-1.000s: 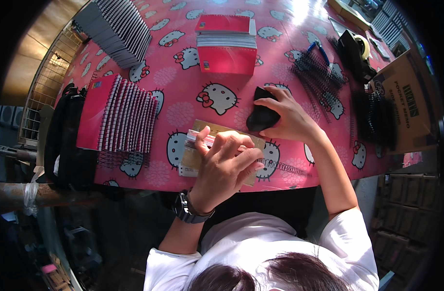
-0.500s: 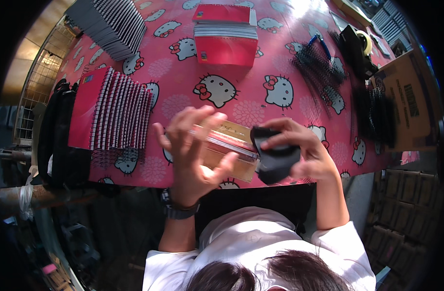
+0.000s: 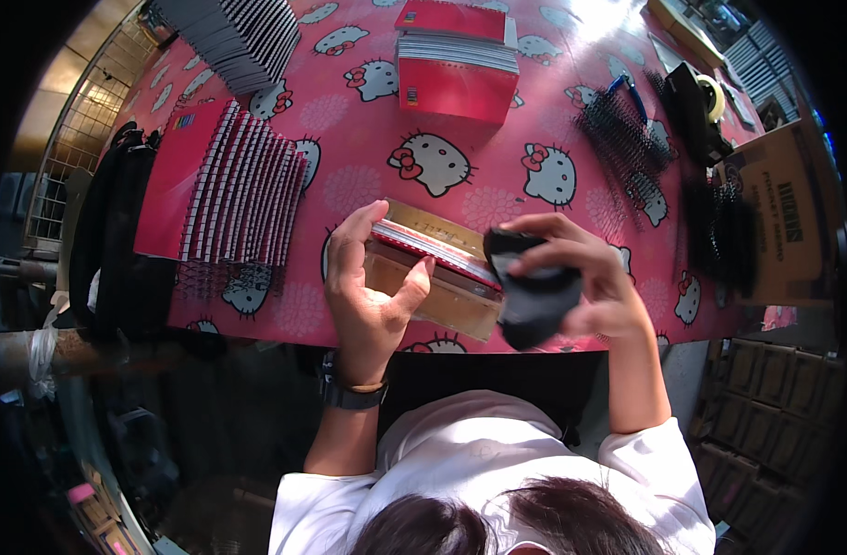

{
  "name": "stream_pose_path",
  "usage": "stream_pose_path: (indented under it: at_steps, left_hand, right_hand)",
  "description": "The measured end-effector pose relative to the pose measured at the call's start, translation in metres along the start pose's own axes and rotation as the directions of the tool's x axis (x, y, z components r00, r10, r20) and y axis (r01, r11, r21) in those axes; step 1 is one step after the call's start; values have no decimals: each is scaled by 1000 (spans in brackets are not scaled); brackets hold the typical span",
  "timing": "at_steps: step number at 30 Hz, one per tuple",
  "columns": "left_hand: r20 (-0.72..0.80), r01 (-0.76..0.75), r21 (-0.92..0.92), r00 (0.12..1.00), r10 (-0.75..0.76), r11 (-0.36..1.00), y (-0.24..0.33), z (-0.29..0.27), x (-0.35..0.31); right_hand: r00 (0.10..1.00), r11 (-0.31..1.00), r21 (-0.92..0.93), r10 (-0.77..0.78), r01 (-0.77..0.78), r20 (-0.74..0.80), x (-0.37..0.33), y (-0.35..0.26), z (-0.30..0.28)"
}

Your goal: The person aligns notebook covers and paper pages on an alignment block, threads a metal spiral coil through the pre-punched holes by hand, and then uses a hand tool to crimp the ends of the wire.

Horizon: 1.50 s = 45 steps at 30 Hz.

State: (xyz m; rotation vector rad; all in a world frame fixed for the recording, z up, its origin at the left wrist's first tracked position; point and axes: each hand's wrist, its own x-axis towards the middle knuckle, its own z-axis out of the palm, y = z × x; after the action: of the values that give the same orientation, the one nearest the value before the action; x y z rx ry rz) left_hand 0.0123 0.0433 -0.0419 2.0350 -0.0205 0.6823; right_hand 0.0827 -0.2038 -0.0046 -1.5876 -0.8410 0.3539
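A small red-edged sheaf of paper (image 3: 435, 252), apparently a notebook, stands on edge in a brownish-gold holder (image 3: 456, 316) at the table's near edge. My left hand (image 3: 361, 287) grips the sheaf's left end, thumb on the near side and fingers on the far side. In my right hand (image 3: 601, 277) is a black, chunky object with a curved side (image 3: 539, 301), smeared by motion. It meets the right end of the holder and sheaf. Its exact kind cannot be made out, and my right fingers partly cover it.
Red spiral notebooks (image 3: 169, 199) form a row at left, with grey-edged spiral notebooks (image 3: 229, 42) behind. Another red notebook stack (image 3: 460, 88) stands far centre. Black binding coils (image 3: 627, 148), blue-handled pliers (image 3: 629, 97), a tape dispenser (image 3: 696, 111) and a cardboard box (image 3: 779, 217) are at right.
My left hand has gone from spread fingers over the sheaf to a grip on its left end. My right hand keeps the black object at the right end. The whole view has shifted slightly.
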Motion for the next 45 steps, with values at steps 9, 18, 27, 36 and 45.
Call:
stream_pose_path:
  at_steps: [9,18,27,36,45]
  left_hand:
    - [351,-369,101,882,314,924,34,9,11]
    - [446,-374,37,836,320,927,27,-3,28]
    - [510,-255,-85,819,262,963,23,-3,37]
    - [99,-92,2,991,91,996,-5,-17,18]
    - [-47,72,-141,996,-79,987,-6,-4,-2]
  right_hand:
    - [956,990,27,141,-138,-256,0,23,-13]
    - [954,983,127,158,-129,-253,-12,31,-5]
    - [971,958,275,144,-88,-191,-13,22,3]
    - [989,995,-96,19,-33,-144,11,5,2]
    - [998,980,-199,-40,28,-56,34,-9,0]
